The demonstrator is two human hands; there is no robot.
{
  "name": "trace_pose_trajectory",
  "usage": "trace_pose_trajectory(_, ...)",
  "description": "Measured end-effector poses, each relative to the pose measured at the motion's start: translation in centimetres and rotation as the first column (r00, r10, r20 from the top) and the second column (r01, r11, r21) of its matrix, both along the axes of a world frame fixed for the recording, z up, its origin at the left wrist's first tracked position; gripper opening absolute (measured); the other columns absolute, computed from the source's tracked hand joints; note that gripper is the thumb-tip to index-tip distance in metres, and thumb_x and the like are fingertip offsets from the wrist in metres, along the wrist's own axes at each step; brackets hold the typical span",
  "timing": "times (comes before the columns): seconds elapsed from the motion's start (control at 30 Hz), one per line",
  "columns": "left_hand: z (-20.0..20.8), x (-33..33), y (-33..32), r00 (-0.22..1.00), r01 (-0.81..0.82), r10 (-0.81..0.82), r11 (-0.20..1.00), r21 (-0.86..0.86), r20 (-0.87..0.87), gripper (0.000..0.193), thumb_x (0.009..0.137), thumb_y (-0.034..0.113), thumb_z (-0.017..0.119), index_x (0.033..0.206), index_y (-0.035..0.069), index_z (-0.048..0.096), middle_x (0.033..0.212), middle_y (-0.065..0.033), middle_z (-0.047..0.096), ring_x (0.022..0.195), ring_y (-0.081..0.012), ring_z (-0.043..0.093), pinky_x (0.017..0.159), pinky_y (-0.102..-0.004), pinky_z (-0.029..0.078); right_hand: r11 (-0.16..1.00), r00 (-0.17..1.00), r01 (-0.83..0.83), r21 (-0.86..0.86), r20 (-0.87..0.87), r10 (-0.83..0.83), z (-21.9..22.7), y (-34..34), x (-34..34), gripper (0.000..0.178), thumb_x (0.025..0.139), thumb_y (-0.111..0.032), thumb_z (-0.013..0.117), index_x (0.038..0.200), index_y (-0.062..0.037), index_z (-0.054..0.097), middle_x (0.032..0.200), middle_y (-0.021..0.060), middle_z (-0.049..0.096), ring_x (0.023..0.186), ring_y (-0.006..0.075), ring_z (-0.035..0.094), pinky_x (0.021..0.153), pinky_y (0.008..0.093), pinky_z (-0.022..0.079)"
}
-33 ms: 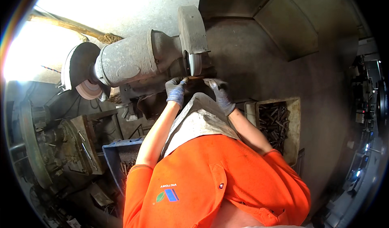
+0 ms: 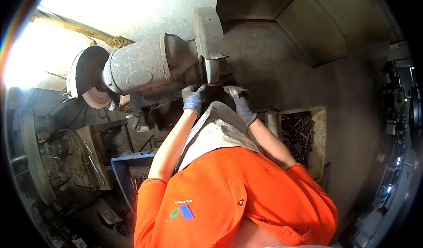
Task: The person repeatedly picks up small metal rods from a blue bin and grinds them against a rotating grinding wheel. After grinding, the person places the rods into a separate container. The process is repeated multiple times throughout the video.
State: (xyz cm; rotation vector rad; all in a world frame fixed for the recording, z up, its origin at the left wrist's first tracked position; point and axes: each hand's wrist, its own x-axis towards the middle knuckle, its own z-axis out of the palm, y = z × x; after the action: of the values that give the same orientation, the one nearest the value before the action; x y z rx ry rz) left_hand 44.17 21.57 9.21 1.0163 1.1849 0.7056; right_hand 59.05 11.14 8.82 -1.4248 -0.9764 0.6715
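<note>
Person is gripping a thin metal rod point(image 2: 218, 85) w/ both gloved hands — left hand point(image 2: 192, 97) and right hand point(image 2: 238, 99) closed on its ends — pressing it against the grinding wheel point(image 2: 212, 70). Grinding looks underway; a box of rods point(image 2: 298, 131) is sitting nearby, the blue crate point(image 2: 128, 171) opposite.

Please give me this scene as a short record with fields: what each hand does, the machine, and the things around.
Left hand: gloved, holds one end of a thin metal piece
Right hand: gloved, holds the other end
Metal piece: at the grinding wheel
Machine: grey bench grinder, second wheel on its left end
Right side: tray of dark metal parts
Left side: blue crate
</note>
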Motion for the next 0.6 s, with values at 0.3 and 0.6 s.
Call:
trace_pose_trajectory(0.3,-4.0,-2.7,1.7,0.986,-0.119,0.125,0.991,-0.063,0.114,0.012,0.079,0.008,0.067,0.084,-0.004,0.066,0.071,-0.0058,0.064,0.056,-0.0104,0.053,0.054,-0.0247,0.044,0.996,0.975,-0.076,-0.053,-0.211,0.063,0.3,1.3,-2.2,0.026,0.088,-0.021,0.055,0.096,0.0007,0.066,0.091,0.0087,0.068,0.084,0.0157,0.063,0.077,0.0278,0.048)
trace_pose_trajectory(0.6,0.0,-4.0,-0.3,0.967,-0.039,0.045,0.999,-0.030,0.251,0.015,0.079,0.003,0.065,0.091,-0.005,0.064,0.081,-0.0056,0.065,0.069,-0.0097,0.058,0.064,-0.0232,0.047,0.976,0.969,-0.215,0.046,-0.115,0.219,-0.3,0.0,-1.4,0.029,0.086,-0.015,0.056,0.108,0.0044,0.059,0.113,0.0142,0.058,0.108,0.0220,0.053,0.097,0.0325,0.040)
